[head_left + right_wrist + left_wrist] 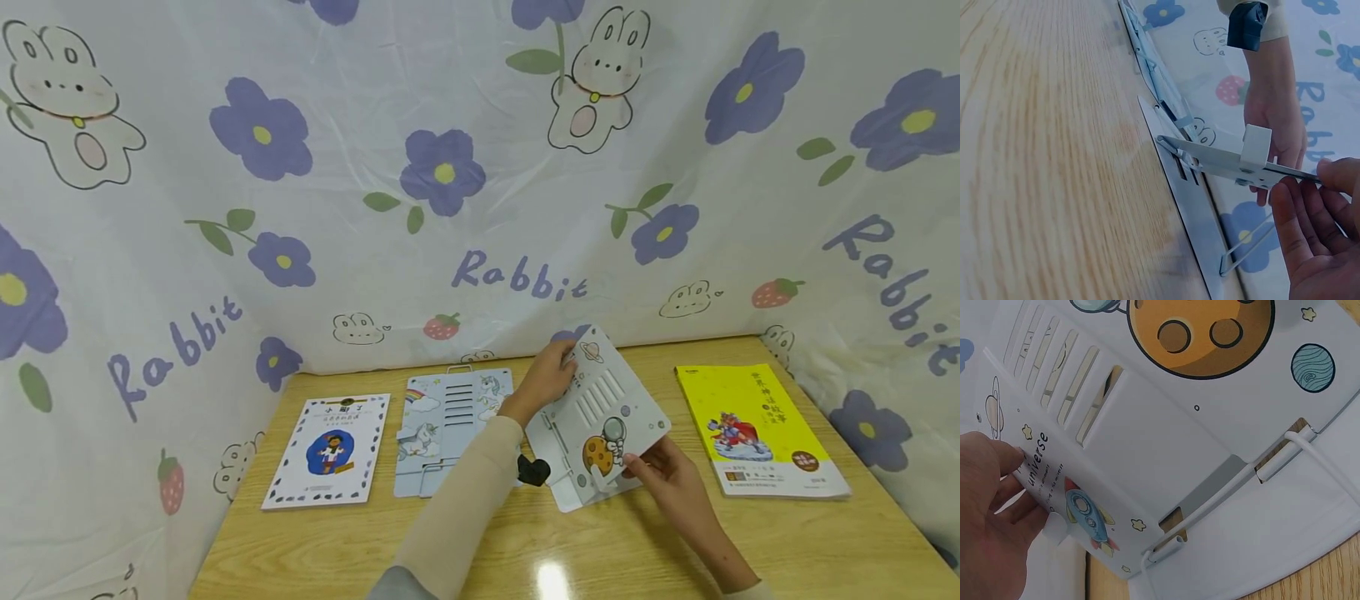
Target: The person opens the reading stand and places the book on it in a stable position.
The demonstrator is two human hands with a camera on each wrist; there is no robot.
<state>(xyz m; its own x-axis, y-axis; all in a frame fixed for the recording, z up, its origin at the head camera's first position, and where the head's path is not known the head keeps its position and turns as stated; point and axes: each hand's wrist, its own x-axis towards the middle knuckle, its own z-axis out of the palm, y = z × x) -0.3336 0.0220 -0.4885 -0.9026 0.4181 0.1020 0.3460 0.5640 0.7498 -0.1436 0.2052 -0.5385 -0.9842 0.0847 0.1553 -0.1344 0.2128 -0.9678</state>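
A white metal book stand printed with an astronaut and planets is partly unfolded. Its slotted panel tilts up from a flat base plate, joined by wire hinges. My left hand grips the panel's upper left edge, its fingers by the printed word "universe" in the left wrist view. At the lower right corner my right hand pinches the panel between thumb and fingers. From the side, the right wrist view shows the right hand on the panel's edge, the left hand beyond it.
A second book stand, pale blue with unicorns, lies flat to the left, partly behind my left arm. A white-covered book lies at the far left, and a yellow book at the right. A patterned curtain hangs behind the wooden table.
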